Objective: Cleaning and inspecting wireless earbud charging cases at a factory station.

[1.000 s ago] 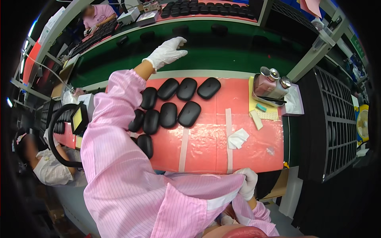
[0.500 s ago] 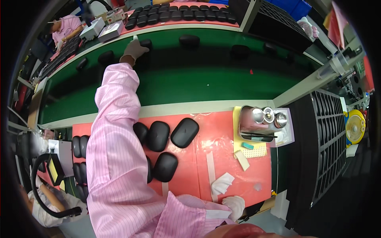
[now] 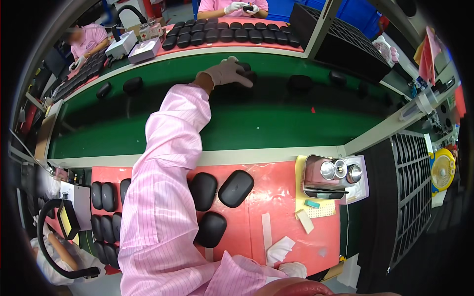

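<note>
My left hand [image 3: 228, 73], in a pale glove, reaches far over the green conveyor belt [image 3: 247, 118]. Its thumb and fingers close round a black rounded case [image 3: 245, 66]; the glove partly covers it, and a second dark shape shows close by. Low at the mat's front edge is my right hand [image 3: 293, 269], in a white glove, mostly cut off, its fingers hidden. A crumpled white cloth [image 3: 280, 249] lies beside it. On the pink mat [image 3: 237, 237], larger black cases [image 3: 236, 188] rest right of my left sleeve, with several more in rows on the left.
Other black cases [image 3: 300, 83] sit along the belt. A metal tray [image 3: 323, 190] with metal-topped containers stands at the mat's right, near a black rack [image 3: 410, 187]. Across the belt, a co-worker [image 3: 234, 7] handles a small black item behind rows of cases [image 3: 227, 35].
My left hand has moved right along the belt, from one case to where another lay. The first case no longer shows at its old place. The view has tilted up slightly.
</note>
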{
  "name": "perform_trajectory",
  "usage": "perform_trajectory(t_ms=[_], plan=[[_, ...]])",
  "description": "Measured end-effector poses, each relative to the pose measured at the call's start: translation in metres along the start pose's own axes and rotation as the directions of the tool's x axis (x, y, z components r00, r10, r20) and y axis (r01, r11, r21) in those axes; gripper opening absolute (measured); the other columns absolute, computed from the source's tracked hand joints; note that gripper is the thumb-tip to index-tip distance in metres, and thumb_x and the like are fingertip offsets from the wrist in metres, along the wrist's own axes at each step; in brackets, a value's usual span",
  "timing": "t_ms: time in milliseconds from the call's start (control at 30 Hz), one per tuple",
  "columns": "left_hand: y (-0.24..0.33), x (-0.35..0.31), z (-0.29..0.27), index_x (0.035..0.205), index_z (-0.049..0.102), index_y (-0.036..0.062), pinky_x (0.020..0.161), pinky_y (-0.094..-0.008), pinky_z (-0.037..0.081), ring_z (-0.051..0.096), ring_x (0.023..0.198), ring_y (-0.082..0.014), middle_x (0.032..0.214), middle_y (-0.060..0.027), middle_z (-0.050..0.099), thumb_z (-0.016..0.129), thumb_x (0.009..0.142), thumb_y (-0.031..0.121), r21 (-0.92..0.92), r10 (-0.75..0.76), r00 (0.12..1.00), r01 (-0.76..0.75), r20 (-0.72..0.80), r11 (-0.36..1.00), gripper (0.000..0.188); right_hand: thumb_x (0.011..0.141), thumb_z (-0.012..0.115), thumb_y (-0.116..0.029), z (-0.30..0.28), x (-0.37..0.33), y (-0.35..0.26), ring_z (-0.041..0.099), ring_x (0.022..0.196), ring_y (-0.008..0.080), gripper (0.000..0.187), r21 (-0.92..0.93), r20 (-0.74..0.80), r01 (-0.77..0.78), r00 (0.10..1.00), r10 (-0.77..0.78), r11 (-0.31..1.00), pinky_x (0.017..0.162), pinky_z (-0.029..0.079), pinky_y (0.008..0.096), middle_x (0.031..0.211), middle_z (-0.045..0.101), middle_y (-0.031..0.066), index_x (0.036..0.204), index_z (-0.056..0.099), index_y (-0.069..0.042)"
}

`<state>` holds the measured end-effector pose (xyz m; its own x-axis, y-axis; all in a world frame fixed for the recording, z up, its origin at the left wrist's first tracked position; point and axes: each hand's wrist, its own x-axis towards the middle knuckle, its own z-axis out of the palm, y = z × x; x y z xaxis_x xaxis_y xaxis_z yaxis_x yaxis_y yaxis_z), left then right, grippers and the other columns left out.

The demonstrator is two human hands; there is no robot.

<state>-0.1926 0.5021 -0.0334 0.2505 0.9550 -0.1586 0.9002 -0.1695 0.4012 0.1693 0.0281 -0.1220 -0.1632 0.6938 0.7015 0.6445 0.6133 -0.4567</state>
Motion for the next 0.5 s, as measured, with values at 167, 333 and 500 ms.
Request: perform_trajectory(t_ms=[167,333,500], plan=[[0.021,-0.035,0.004,0.128,0.06,0.0186,0.11,-0.0474,0.032,0.037,0.134,-0.0365,0.146,-0.0164,0.036,0.069,0.066,0.067,0.315,0.0,0.995,-0.031,0.098,0.949,0.08,0.067,0.066,-0.019,-0.005,-0.004,-0.006,0.062,0.06,0.0211,0.016,-0.014,-0.087,-0.002,0.996,0.001,1.0,0.054,0.047,0.0344,0.069,0.065,0.0066,0.075,0.063,-0.006],[-0.001,-0.036,0.031,0.127,0.062,0.015,0.109,-0.0444,0.033,0.04,0.129,-0.0403,0.141,-0.0236,0.042,0.072,0.064,0.057,0.154,0.095,0.992,-0.081,-0.088,0.985,0.076,0.068,0.064,-0.018,0.008,0.014,0.001,0.061,0.057,0.0205,0.014,-0.028,-0.196,0.034,0.98,-0.039,0.999,0.052,0.046,0.0343,0.063,0.063,0.0077,0.071,0.064,-0.004],[0.07,-0.149,0.004,0.123,0.06,0.0021,0.102,-0.033,0.039,0.052,0.12,-0.0262,0.128,-0.0159,0.056,0.082,0.069,0.034,-0.323,0.088,0.995,-0.07,0.042,0.944,0.066,0.077,0.065,-0.021,-0.023,-0.006,-0.007,0.065,0.076,0.0235,0.017,0.062,0.027,-0.123,0.992,0.121,0.99,0.072,0.05,0.0405,0.085,0.069,0.0089,0.087,0.063,-0.007]])
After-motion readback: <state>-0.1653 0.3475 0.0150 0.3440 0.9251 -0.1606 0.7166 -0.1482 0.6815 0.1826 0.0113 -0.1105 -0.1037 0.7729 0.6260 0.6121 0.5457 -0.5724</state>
